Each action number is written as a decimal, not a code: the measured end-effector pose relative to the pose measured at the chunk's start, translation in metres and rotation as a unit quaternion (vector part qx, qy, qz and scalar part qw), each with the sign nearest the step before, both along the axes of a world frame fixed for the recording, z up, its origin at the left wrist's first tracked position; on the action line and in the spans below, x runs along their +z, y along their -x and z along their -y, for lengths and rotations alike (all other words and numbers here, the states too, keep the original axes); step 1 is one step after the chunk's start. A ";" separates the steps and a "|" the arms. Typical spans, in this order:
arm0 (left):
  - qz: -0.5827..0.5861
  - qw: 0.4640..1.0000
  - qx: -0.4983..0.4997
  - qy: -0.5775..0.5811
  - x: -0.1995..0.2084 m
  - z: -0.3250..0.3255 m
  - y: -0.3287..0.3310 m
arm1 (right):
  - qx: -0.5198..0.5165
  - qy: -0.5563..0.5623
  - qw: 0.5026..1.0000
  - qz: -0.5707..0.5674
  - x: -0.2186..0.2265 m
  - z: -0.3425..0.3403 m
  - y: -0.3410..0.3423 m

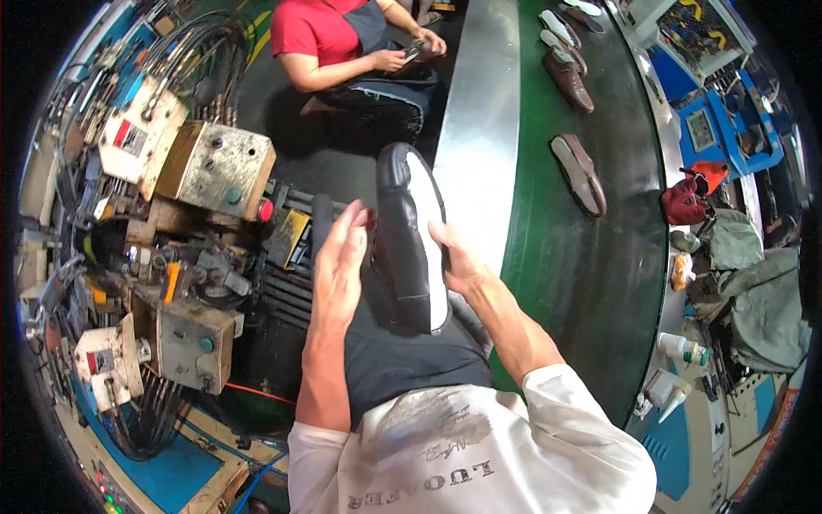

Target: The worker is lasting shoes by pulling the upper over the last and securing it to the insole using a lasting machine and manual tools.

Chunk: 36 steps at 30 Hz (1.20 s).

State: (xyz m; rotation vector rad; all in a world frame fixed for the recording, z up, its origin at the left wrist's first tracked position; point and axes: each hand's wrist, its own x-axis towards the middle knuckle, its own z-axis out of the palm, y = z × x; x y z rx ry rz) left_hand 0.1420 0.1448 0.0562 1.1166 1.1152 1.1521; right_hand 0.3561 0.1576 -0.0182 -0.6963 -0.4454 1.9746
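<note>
Black shoe [401, 231] up over the lap, white sole toward the right. Right hand [462, 259]: grip pinching shoe at sole side. Left hand [340, 265]: grip spread, just beside shoe. Brown shoe [584, 178] on belt [582, 291], right.

Open belt [591, 283] right of black shoe [404, 227], machine boxes [224, 167] blocking left, co-worker [342, 43] ahead

Glare whitens the strip [485, 103]; the floor [267, 120] lies dim; straight edges bend toward the black fisheye rim.
</note>
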 end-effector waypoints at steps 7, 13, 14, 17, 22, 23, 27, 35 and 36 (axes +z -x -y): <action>0.256 0.957 0.007 0.135 0.008 0.036 0.024 | 0.094 -0.091 0.987 0.093 0.025 0.055 0.038; 0.138 0.989 -0.003 0.046 -0.006 0.065 0.016 | 0.108 -0.071 0.985 0.116 0.011 0.089 0.038; 0.076 0.997 0.003 0.020 -0.010 0.066 0.013 | 0.103 -0.078 0.984 0.125 0.008 0.092 0.038; 0.008 0.999 0.045 -0.001 -0.024 0.068 0.007 | 0.099 -0.094 0.981 0.141 0.001 0.097 0.040; -0.040 0.998 0.036 0.012 -0.032 0.078 0.008 | 0.139 -0.079 0.984 0.076 -0.021 0.091 0.034; -0.042 0.999 0.000 -0.016 -0.033 0.083 0.008 | 0.147 -0.072 0.983 0.081 -0.026 0.090 0.031; -0.177 0.983 -0.026 -0.032 -0.041 0.100 -0.002 | 0.169 0.007 0.985 -0.031 -0.038 0.082 0.019; 0.011 0.998 -0.040 0.053 -0.067 0.098 -0.001 | 0.005 -0.247 0.801 0.545 0.019 0.086 0.008; 0.040 0.995 -0.051 0.074 -0.068 0.095 0.003 | -0.017 -0.287 0.779 0.558 0.025 0.083 0.006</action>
